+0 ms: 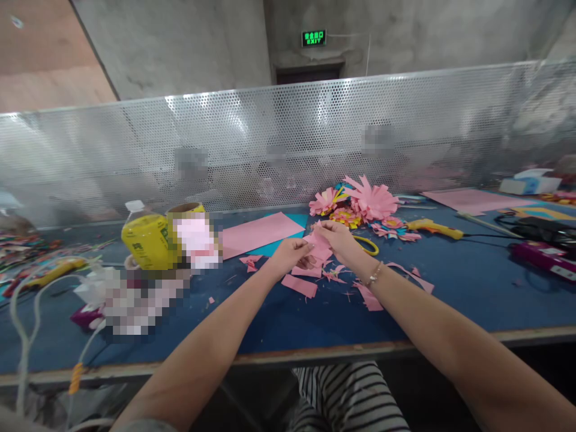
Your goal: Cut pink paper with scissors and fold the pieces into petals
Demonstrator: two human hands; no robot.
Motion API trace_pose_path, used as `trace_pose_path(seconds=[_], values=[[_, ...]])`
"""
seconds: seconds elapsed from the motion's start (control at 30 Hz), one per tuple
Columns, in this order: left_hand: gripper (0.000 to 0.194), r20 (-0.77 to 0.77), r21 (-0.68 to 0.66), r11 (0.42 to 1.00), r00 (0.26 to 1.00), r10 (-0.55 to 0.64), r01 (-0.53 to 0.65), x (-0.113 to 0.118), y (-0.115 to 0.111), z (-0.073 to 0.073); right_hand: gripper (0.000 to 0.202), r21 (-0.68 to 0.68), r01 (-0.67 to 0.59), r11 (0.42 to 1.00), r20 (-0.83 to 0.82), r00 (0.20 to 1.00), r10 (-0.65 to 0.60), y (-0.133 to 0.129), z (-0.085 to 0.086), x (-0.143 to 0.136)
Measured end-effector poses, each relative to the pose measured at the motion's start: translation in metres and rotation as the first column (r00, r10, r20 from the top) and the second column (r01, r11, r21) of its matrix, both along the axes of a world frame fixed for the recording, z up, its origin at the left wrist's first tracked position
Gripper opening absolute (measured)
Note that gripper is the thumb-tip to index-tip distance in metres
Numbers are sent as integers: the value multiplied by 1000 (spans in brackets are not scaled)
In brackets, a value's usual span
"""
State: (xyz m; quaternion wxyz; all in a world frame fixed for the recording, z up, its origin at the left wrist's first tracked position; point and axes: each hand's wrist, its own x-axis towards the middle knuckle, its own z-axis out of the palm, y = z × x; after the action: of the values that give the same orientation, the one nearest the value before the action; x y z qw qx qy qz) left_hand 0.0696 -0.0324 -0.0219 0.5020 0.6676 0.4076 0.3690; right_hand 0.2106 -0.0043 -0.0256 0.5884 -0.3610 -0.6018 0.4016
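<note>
Left hand (291,255), right hand (337,238) both pinch pink paper (320,248), likely to steady it. Scraps (299,286) lie near; flowers (372,203) sit farther back on counter (270,324), perhaps against crushing.

Pink piece (320,249): partly covered by my left hand (291,255) and right hand (336,236); I can't tell its full shape.
Yellow loop (374,244): runs out of sight behind my right wrist.
Purple power strip (540,260): cut off at the right edge.
My striped trousers (355,396): cut off below.
Doorway (310,74): lower part behind the perforated screen (252,132).
</note>
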Motion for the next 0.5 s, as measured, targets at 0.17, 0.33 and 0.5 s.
trace_pose_path(seconds=[0.17, 0.33, 0.5], values=[[31, -1, 1, 1000, 1000, -7, 7, -1, 1, -1, 26, 0, 0, 1000, -15, 1000, 0, -2, 2, 0], [32, -2, -3, 1000, 1000, -27, 27, -1, 1, -2, 25, -18, 6, 1000, -31, 1000, -6, 1, 1, 1], [31, 24, -31, 999, 999, -39, 40, 0, 1, -3, 24, -31, 21, 999, -37, 999, -23, 1, 2, 0]])
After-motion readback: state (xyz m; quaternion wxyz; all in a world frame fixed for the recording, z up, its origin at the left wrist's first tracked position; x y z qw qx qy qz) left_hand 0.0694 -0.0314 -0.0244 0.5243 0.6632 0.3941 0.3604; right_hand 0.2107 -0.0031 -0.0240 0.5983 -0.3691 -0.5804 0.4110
